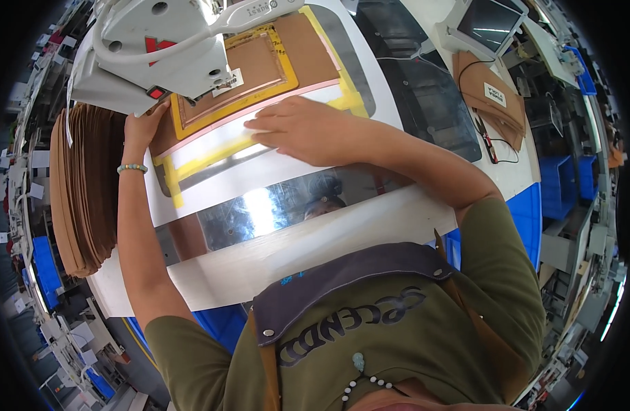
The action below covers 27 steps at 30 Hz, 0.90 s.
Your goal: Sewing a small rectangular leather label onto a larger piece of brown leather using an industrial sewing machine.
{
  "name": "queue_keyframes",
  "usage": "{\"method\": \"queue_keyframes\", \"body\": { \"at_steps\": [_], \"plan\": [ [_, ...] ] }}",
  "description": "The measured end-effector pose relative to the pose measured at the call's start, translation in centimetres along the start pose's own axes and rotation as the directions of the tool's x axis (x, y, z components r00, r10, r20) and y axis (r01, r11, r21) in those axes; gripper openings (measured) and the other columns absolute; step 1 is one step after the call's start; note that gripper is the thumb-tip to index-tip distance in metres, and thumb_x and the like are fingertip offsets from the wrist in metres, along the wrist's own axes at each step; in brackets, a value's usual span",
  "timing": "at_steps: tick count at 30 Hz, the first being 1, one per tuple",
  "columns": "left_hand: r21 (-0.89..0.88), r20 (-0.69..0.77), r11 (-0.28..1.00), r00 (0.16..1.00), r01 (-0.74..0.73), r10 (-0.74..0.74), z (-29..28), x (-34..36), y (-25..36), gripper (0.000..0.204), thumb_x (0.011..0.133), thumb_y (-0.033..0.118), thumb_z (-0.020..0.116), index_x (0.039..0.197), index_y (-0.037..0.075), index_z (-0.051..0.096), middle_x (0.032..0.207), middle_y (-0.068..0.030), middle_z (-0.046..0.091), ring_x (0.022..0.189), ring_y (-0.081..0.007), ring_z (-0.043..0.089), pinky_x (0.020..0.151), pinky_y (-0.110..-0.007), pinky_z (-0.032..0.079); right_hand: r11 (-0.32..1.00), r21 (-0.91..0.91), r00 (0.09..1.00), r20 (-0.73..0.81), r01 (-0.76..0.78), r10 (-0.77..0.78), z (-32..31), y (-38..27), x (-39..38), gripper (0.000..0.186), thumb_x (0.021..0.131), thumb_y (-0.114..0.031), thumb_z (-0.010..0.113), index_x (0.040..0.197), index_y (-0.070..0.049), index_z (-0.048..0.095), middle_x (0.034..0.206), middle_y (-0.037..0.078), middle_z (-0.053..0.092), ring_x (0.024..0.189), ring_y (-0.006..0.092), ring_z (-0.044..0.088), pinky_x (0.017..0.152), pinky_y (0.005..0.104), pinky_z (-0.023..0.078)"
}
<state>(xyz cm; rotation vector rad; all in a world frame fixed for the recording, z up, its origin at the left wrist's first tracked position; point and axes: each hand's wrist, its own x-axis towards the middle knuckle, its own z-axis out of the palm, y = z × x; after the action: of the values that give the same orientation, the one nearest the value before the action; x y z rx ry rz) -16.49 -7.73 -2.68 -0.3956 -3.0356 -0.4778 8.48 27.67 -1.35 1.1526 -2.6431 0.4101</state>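
Note:
My right hand (311, 130) lies palm down with fingers stretched out, over the white strip and pink edging along the near side of a brown panel (308, 51). My left hand (147, 125) is at the panel's left edge; its thumb shows, while the other fingers are mostly hidden by the machine head. A yellow frame (291, 85) lies on the panel around a smaller brown rectangular piece (257, 55) with a stitched-looking border. Yellow tape (216, 159) borders the white strip. A white machine head (157, 58) hangs over the panel's left part.
A tall stack of brown panels (85, 192) stands at the left. On the right are a screen (489, 24), brown pieces (489, 92) with a white label, and small cutters (487, 140). A shiny metal plate (260, 212) runs along the table's near side.

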Motion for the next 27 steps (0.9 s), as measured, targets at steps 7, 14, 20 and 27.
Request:
{"method": "queue_keyframes", "body": {
  "at_steps": [7,14,20,27],
  "plan": [
    [0.247,-0.163,0.961,0.972,-0.125,0.168,4.8,-1.6,6.4,0.04,0.093,0.042,0.072,0.102,0.005,0.082,0.096,-0.0241,0.077,0.092,-0.0461,0.074,0.083,-0.05,0.06,0.982,-0.092,0.969,0.17,-0.168,0.181,-1.0,1.9,0.5,0.037,0.102,-0.018,0.066,0.135,-0.001,0.067,0.136,0.015,0.067,0.128,0.0296,0.062,0.111,0.041,0.049],
    [-0.174,-0.418,0.912,0.866,-0.373,0.274,7.0,-1.7,8.5,0.03,0.079,0.022,0.082,0.102,0.002,0.08,0.091,-0.0231,0.077,0.091,-0.0459,0.074,0.084,-0.05,0.061,0.926,0.045,0.925,-0.044,-0.375,0.377,-1.3,3.6,-1.4,0.025,0.096,-0.021,0.074,0.111,-0.002,0.07,0.114,0.015,0.066,0.115,0.0316,0.064,0.099,0.0427,0.053],
    [0.124,-0.397,0.884,0.794,-0.451,0.461,6.6,-0.8,1.7,0.026,0.091,0.016,0.065,0.11,0.006,0.08,0.104,-0.0225,0.077,0.097,-0.0461,0.072,0.084,-0.053,0.058,0.942,0.138,0.947,-0.061,-0.305,0.316,-0.8,2.2,-0.1,0.028,0.097,-0.023,0.073,0.113,-0.001,0.068,0.114,0.016,0.065,0.115,0.0348,0.063,0.099,0.0458,0.052],
    [-0.132,-0.34,0.977,0.918,0.165,-0.201,-4.6,-15.7,-0.7,0.04,0.101,0.043,0.068,0.121,0.01,0.079,0.102,-0.0251,0.075,0.1,-0.0457,0.071,0.087,-0.045,0.057,0.916,0.218,0.917,-0.147,-0.336,0.371,0.1,3.9,-1.0,0.018,0.095,-0.015,0.071,0.105,0.0,0.065,0.099,0.019,0.066,0.097,0.0396,0.064,0.088,0.0478,0.051]
  ]
}}
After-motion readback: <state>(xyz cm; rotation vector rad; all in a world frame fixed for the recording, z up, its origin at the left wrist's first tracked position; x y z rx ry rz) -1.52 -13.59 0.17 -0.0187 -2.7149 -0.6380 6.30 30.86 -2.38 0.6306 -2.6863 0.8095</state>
